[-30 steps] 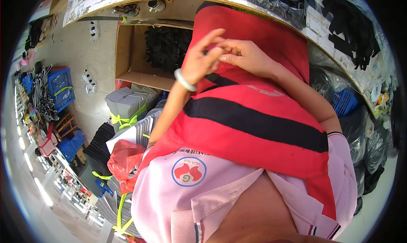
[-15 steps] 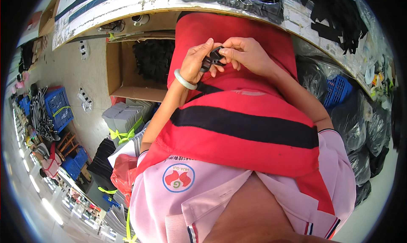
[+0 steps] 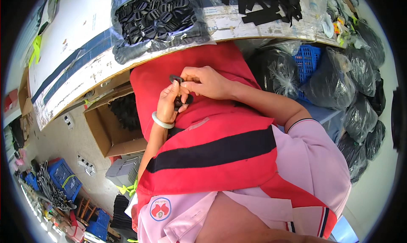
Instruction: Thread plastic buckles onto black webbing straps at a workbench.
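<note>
Above the red apron (image 3: 203, 115) on my lap, my two hands meet over small black parts. My left hand (image 3: 168, 102), with a pale bangle on its wrist, is closed around a black plastic buckle (image 3: 175, 78), which stands up past the thumb. A second black piece (image 3: 185, 101), its kind partly hidden, sits among the lower fingers of that hand. The bent fingers of my right hand (image 3: 207, 82) pinch at the edge of the upper buckle, thumb and forefinger close together. Whether a strap passes through the buckle is hidden by the fingers.
On the worn white table (image 3: 85, 69) lie an opened bag of black buckles (image 3: 157, 18) and a pile of black straps (image 3: 271, 5). Below it stands a cardboard box (image 3: 108, 137) of black pieces. Stuffed black bags (image 3: 330, 81) and a blue basket (image 3: 306, 62) crowd the right.
The view has swung, bringing the bag of buckles into sight. My hands stay together, and the black buckle now stands upright above the left thumb, with the right fingers turned against it.
</note>
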Motion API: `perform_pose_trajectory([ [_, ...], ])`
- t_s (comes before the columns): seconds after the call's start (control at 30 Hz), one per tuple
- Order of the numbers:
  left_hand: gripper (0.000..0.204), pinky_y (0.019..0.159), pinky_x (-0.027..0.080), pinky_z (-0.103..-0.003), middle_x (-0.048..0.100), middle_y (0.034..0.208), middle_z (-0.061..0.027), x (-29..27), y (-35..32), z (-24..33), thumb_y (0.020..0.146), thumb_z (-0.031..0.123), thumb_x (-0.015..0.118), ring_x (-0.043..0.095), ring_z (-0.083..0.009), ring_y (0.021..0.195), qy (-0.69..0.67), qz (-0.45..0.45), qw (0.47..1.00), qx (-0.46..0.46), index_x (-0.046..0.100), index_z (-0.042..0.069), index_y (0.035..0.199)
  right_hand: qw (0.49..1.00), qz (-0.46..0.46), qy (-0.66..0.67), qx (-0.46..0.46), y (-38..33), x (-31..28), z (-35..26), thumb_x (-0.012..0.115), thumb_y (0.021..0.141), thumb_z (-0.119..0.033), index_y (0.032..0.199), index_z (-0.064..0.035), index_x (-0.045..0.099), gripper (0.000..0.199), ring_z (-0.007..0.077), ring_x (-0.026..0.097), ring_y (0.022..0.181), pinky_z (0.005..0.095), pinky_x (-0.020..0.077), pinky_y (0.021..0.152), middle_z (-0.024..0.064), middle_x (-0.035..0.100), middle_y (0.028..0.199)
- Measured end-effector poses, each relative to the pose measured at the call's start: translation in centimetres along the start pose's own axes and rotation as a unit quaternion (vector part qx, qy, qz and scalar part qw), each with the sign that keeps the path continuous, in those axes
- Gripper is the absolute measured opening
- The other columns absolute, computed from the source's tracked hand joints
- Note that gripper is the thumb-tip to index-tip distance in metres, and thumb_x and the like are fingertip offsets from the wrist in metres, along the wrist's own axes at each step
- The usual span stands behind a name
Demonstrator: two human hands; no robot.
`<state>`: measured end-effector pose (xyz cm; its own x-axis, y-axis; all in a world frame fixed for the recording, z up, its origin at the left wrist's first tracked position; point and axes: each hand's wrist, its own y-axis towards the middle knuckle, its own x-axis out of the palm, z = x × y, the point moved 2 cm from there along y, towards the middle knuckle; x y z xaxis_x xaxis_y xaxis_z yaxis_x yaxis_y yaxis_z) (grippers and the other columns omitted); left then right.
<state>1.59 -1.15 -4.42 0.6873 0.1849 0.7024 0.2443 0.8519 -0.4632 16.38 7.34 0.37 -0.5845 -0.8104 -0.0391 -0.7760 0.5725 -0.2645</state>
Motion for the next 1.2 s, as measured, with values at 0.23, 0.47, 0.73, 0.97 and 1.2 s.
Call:
perform_pose_trajectory([
  [0.23,0.024,0.039,0.029,-0.018,0.052,0.069,-0.0038,-1.0,0.9,0.2,0.092,0.008,0.059,0.038,-0.0055,0.047,0.027,-0.053,0.998,-0.030,0.055,0.003,0.115,0.996,-0.021,-0.086,0.005,-1.5,-2.4,0.8,0.060,0.084,-0.015,0.084,0.0001,0.057,0.015,0.0140,0.059,0.059,0.0287,0.0447,0.056,0.0079,0.061,0.067],
  [0.47,0.033,0.038,0.035,-0.019,0.053,0.104,-0.0085,-3.3,0.8,0.0,0.094,0.000,0.050,0.042,-0.0089,0.050,-0.289,-0.150,0.944,-0.056,0.052,0.004,0.126,0.995,-0.033,0.040,0.088,-1.7,-3.4,-0.4,0.060,0.085,-0.015,0.082,-0.0024,0.055,0.014,0.0105,0.057,0.055,0.0252,0.0440,0.051,0.0039,0.059,0.065],
  [0.73,0.040,0.047,0.047,-0.021,0.062,0.106,-0.0163,-2.5,1.6,0.7,0.088,-0.001,0.045,0.058,-0.0164,0.061,-0.097,-0.144,0.984,-0.048,0.051,-0.003,0.128,0.990,-0.085,0.066,0.095,-1.6,-3.4,-0.2,0.059,0.086,-0.015,0.081,-0.0029,0.055,0.014,0.0095,0.054,0.057,0.0249,0.0417,0.052,0.0034,0.057,0.065],
  [0.97,0.014,0.043,0.036,-0.020,0.062,0.071,-0.0036,0.2,1.0,0.8,0.088,0.007,0.064,0.046,-0.0055,0.048,0.238,-0.019,0.970,-0.050,0.066,-0.002,0.100,0.976,-0.156,-0.130,0.072,-1.5,-3.4,1.4,0.060,0.086,-0.020,0.081,0.0012,0.056,0.022,0.0159,0.052,0.059,0.0337,0.0407,0.055,0.0103,0.057,0.065],
  [1.2,0.010,0.043,0.035,-0.020,0.060,0.069,-0.0038,1.4,1.2,1.0,0.092,0.009,0.061,0.046,-0.0057,0.047,0.254,-0.061,0.964,-0.060,0.063,-0.001,0.091,0.982,-0.072,-0.176,0.010,-2.4,-8.7,0.1,0.065,0.084,-0.019,0.100,-0.0023,0.063,0.024,0.0214,0.061,0.075,0.0311,0.0490,0.069,0.0114,0.064,0.087],
])
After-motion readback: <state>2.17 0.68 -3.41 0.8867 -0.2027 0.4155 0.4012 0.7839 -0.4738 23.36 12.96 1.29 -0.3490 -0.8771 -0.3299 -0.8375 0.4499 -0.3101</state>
